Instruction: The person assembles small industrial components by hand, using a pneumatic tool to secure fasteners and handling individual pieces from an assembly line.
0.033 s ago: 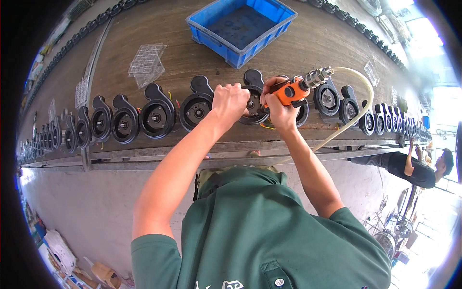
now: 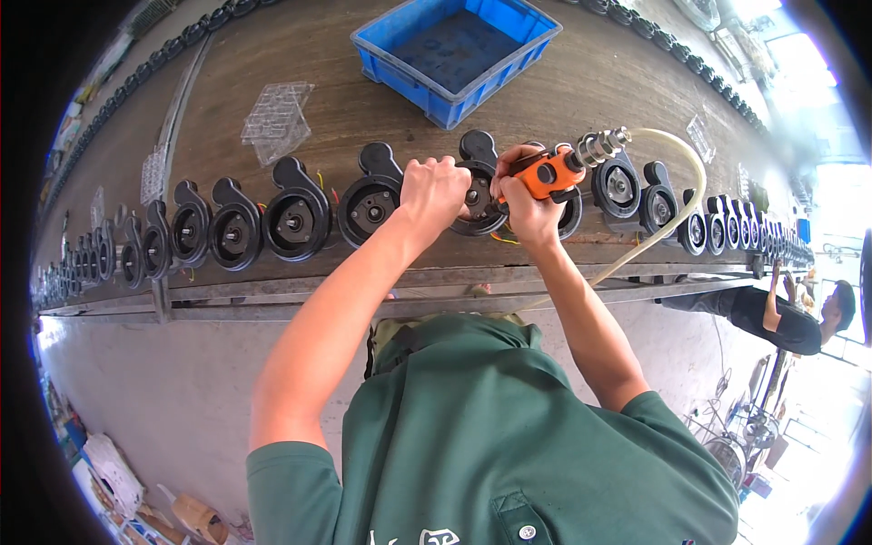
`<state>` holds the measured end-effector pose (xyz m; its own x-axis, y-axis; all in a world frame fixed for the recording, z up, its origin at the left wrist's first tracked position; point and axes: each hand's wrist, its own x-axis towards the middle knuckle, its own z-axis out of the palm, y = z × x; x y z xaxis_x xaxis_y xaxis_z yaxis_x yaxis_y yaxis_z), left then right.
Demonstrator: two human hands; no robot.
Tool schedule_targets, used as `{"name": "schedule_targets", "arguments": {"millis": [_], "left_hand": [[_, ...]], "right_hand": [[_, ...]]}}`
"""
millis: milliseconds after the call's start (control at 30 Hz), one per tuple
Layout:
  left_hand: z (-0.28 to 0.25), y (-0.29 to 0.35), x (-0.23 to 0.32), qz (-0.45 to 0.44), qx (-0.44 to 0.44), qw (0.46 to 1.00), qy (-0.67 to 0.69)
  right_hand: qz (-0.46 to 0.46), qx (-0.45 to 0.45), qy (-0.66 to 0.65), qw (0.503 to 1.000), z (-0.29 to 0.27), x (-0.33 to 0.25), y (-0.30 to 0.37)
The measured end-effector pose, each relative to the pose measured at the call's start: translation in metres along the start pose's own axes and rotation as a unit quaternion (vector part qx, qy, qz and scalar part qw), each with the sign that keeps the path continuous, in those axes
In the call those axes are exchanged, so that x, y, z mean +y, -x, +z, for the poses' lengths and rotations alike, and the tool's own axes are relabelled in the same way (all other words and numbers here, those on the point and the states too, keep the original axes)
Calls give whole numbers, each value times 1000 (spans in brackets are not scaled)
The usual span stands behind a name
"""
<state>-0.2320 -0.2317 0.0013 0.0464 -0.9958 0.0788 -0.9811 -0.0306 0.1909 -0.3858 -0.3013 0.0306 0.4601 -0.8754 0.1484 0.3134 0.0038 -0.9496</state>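
Note:
My right hand is wrapped around an orange air screwdriver with a metal fitting at its back. The tool tilts down to the left, its front end at a black round housing with a rounded lobe on top. My left hand is closed over the left side of this same housing, thumb toward its centre; whether it also pinches something small is hidden. Directly left stands another black housing with a metal shaft in its middle. A further one is partly covered by my right hand.
Similar housings line the table's near edge on both sides, such as one at left. A blue crate and clear plastic trays lie beyond. A pale air hose loops down at right. Another person works far right.

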Motion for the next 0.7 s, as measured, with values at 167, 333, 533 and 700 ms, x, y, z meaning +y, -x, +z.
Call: {"name": "schedule_targets", "arguments": {"millis": [167,333,533,700], "left_hand": [[1,0,2,-3,-2,1000,-4],[-12,-1,5,-22,-50,998,-10],[-10,1,8,-36,-57,998,-12],[-11,-3,5,-41,-83,996,8]], "right_hand": [[-26,-30,50,998,-3,3,1],[-24,-42,55,997,5,7,10],[-9,-51,46,998,9,1,17],[-15,-38,-15,999,4,-19,8]]}}
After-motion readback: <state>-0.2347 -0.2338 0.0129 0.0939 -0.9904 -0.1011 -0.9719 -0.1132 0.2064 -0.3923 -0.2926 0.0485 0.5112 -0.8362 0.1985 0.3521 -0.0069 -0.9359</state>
